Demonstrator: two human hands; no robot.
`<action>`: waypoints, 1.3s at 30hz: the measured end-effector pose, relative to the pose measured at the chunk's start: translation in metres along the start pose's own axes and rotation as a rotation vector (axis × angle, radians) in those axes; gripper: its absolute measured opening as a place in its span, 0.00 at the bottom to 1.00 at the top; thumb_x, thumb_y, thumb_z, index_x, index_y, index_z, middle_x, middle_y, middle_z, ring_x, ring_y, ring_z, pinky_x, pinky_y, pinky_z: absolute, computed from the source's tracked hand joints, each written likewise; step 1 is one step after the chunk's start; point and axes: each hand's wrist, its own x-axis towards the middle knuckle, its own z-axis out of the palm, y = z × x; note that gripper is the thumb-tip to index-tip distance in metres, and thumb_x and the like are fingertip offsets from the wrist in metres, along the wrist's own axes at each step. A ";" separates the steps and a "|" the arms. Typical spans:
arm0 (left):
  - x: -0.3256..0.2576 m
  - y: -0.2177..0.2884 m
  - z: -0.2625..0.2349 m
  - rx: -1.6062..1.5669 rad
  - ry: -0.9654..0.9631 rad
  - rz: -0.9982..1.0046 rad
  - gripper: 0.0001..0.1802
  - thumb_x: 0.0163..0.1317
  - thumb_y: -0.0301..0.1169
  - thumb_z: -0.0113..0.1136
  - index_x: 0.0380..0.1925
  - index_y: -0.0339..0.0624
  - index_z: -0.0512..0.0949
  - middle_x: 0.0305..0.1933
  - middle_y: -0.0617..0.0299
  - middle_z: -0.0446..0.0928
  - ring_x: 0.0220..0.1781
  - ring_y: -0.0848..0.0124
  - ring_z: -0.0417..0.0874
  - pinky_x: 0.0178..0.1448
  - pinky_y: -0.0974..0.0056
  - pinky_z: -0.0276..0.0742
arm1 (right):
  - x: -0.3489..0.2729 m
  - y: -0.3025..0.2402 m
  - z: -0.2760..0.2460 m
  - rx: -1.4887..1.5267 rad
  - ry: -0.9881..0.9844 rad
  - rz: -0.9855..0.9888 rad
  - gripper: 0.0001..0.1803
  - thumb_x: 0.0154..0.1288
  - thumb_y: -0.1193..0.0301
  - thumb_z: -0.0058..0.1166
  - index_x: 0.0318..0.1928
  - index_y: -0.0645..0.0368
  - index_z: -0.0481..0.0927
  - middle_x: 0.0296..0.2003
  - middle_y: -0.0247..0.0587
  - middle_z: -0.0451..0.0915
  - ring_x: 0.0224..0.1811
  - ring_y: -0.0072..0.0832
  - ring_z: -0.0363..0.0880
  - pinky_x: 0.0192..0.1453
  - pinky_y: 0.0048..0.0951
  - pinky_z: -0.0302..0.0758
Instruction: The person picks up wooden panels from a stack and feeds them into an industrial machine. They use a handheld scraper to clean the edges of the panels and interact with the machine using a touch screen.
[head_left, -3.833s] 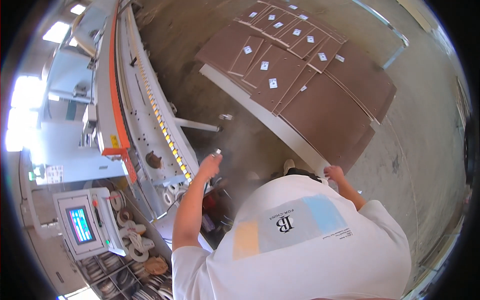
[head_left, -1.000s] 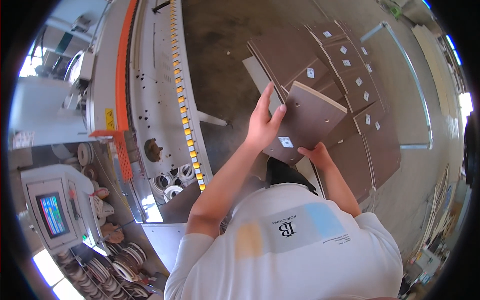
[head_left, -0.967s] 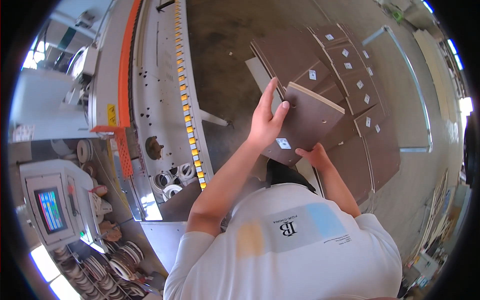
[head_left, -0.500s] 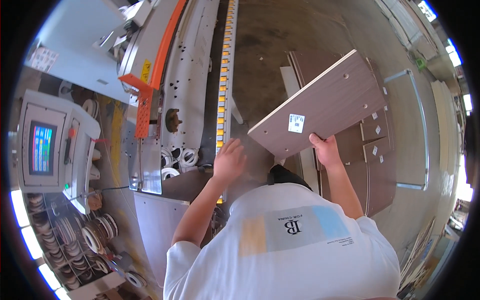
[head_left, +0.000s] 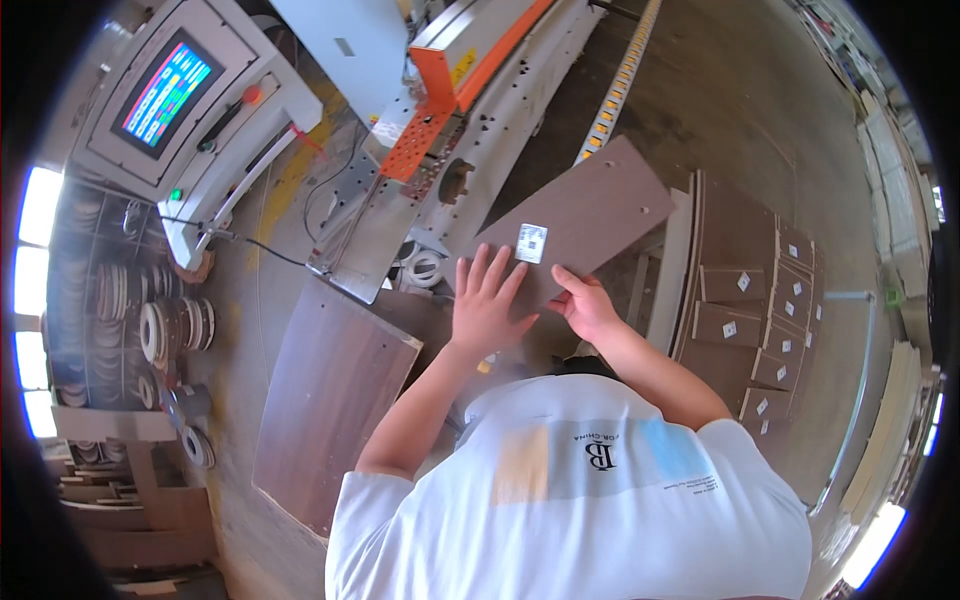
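Note:
A brown wood-grain panel point(head_left: 585, 205) with a white label point(head_left: 531, 243) and small round holes is held up in front of me. My right hand point(head_left: 588, 305) grips its near edge, thumb on the upper face and the other fingers partly hidden. My left hand point(head_left: 485, 298) lies on the panel's near left part, fingers spread and stretched out beside the label. Beyond the panel's far edge runs a rail with yellow rollers point(head_left: 606, 115).
A long machine with an orange guard point(head_left: 435, 85) stands ahead. Its control console point(head_left: 165, 95) is at the far left. Labelled brown panels point(head_left: 735, 285) are stacked on the right. Another wood-grain panel point(head_left: 330, 400) is at my left. Rolls of edge banding point(head_left: 178, 330) fill a rack.
The view has turned left toward the console. The panel has come left and closer to the machine in my right hand. My left hand has moved from beside the roller rail onto the panel.

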 end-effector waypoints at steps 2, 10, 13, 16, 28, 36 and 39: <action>-0.024 -0.024 0.001 0.033 0.050 -0.075 0.38 0.48 0.46 0.75 0.61 0.51 0.77 0.74 0.55 0.67 0.78 0.50 0.62 0.79 0.40 0.53 | 0.026 0.021 0.020 -0.047 -0.058 0.112 0.19 0.66 0.66 0.66 0.55 0.53 0.78 0.49 0.33 0.82 0.49 0.27 0.82 0.46 0.35 0.83; -0.080 -0.125 0.002 0.131 0.095 -0.327 0.30 0.56 0.44 0.70 0.59 0.51 0.79 0.71 0.58 0.71 0.74 0.55 0.68 0.76 0.42 0.60 | 0.136 0.116 0.099 -0.155 -0.252 0.356 0.21 0.69 0.61 0.62 0.59 0.51 0.75 0.50 0.35 0.81 0.52 0.31 0.82 0.56 0.38 0.80; -0.086 -0.160 0.010 0.173 0.143 -0.382 0.29 0.58 0.42 0.69 0.60 0.50 0.78 0.71 0.58 0.71 0.74 0.54 0.69 0.76 0.42 0.61 | 0.168 0.135 0.117 -0.146 -0.339 0.407 0.20 0.71 0.60 0.60 0.59 0.50 0.75 0.50 0.35 0.80 0.53 0.31 0.81 0.56 0.38 0.79; -0.076 -0.188 0.013 0.286 0.117 -0.414 0.27 0.61 0.41 0.66 0.61 0.52 0.77 0.71 0.59 0.72 0.73 0.54 0.69 0.74 0.43 0.63 | 0.179 0.126 0.130 -0.306 -0.371 0.422 0.25 0.73 0.56 0.58 0.63 0.53 0.72 0.58 0.39 0.77 0.59 0.31 0.78 0.62 0.40 0.78; 0.036 -0.220 0.050 0.484 -0.152 -0.520 0.29 0.66 0.48 0.60 0.67 0.61 0.73 0.75 0.64 0.68 0.76 0.55 0.67 0.67 0.47 0.74 | 0.031 0.019 -0.051 -0.654 -0.255 0.096 0.21 0.78 0.59 0.51 0.62 0.60 0.76 0.52 0.42 0.84 0.48 0.27 0.85 0.52 0.29 0.81; 0.100 -0.232 0.085 0.439 -0.127 -0.450 0.31 0.69 0.47 0.55 0.71 0.58 0.68 0.78 0.64 0.63 0.78 0.56 0.64 0.75 0.50 0.66 | -0.083 0.033 -0.235 -0.492 0.570 0.052 0.19 0.70 0.57 0.57 0.53 0.56 0.81 0.46 0.35 0.85 0.43 0.24 0.83 0.47 0.28 0.79; 0.112 -0.234 0.100 0.444 -0.071 -0.370 0.31 0.68 0.40 0.59 0.70 0.49 0.68 0.77 0.58 0.64 0.78 0.55 0.63 0.77 0.51 0.62 | -0.103 0.037 -0.277 -0.482 0.737 0.044 0.21 0.69 0.56 0.57 0.54 0.56 0.80 0.45 0.33 0.85 0.42 0.23 0.83 0.46 0.30 0.79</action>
